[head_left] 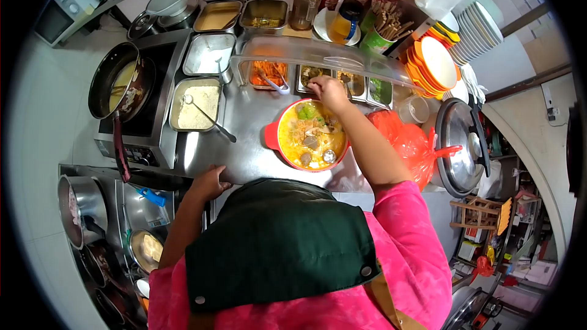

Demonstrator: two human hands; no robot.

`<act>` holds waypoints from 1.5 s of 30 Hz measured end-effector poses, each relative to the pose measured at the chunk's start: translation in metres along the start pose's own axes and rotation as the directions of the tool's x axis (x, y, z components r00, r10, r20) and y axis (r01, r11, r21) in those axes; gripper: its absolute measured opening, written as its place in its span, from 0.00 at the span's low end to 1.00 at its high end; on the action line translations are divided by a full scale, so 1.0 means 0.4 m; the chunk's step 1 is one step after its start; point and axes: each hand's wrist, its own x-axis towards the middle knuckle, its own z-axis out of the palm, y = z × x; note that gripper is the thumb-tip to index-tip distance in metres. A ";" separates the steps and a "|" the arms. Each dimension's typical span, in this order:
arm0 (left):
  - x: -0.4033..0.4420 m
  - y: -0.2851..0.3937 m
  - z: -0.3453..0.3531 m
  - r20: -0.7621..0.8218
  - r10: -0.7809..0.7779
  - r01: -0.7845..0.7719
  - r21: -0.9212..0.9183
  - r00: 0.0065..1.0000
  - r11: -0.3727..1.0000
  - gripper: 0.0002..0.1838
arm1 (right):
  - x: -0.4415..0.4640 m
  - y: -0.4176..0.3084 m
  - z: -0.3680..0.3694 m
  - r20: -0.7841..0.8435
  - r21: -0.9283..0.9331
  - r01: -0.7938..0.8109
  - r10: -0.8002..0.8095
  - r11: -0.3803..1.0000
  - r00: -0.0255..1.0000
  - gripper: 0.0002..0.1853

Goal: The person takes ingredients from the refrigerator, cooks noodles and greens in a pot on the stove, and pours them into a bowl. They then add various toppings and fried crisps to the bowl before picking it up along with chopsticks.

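A red-rimmed bowl [271, 136] of yellow soup with greens, mushroom-like pieces and other toppings sits on the steel counter in front of me. My right hand [330, 91] reaches past its far side to a small steel container [313, 75] of dark food pieces. Its fingers are pinched together at the container's near edge; whatever lies between them is hidden. My left hand [211, 182] rests at the counter's front edge, left of the bowl, fingers loosely spread and holding nothing.
A clear cover [324, 58] arches over the topping containers, beside shredded orange food [267, 73]. At left are a tray of pale crumbs with a spoon [199, 105] and a frying pan [119, 82] on the stove. Red plastic bags [411, 150] and a large lidded pot [460, 146] stand at right.
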 end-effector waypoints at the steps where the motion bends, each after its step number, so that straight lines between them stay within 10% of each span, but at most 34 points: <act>1: -0.002 0.002 0.000 -0.004 -0.002 0.002 -0.003 1.000 1.000 0.32 | 0.004 -0.007 -0.003 0.007 0.000 0.011 -0.011 1.000 1.000 0.10; 4: -0.004 -0.005 0.010 -0.015 -0.011 0.011 -0.003 1.000 1.000 0.33 | -0.011 -0.023 -0.003 -0.045 -0.275 -0.090 0.080 0.957 0.996 0.09; 9: 0.011 -0.023 0.022 -0.027 0.000 0.001 0.014 1.000 1.000 0.34 | 0.013 0.032 0.063 -0.187 -0.205 -0.272 0.235 0.940 0.954 0.08; 18: 0.004 -0.017 0.016 -0.020 -0.011 0.011 -0.006 1.000 1.000 0.34 | -0.017 0.002 -0.032 0.066 -0.232 0.106 -0.093 0.967 0.993 0.04; 23: -0.002 -0.002 0.002 -0.017 -0.033 0.032 -0.051 0.999 0.998 0.33 | -0.031 -0.006 -0.070 0.147 -0.390 -0.132 0.203 0.911 0.968 0.08; 26: 0.000 0.011 -0.008 0.005 -0.051 0.051 -0.046 0.999 0.998 0.33 | 0.000 -0.028 -0.066 0.100 -0.106 -0.365 0.375 0.925 0.922 0.09; 33: 0.002 -0.004 0.002 0.014 -0.029 0.030 -0.040 0.999 0.999 0.32 | 0.043 -0.039 0.024 0.276 0.671 -0.649 0.693 0.357 0.666 0.08; 37: -0.011 -0.004 -0.002 -0.018 -0.008 0.007 -0.057 1.000 0.998 0.33 | 0.079 -0.003 0.045 0.441 0.735 -0.677 0.731 0.040 0.522 0.10; 45: -0.015 -0.015 0.002 -0.021 -0.044 0.043 -0.075 0.999 0.996 0.34 | 0.042 0.040 0.034 0.574 0.733 -0.665 0.656 -0.143 0.491 0.11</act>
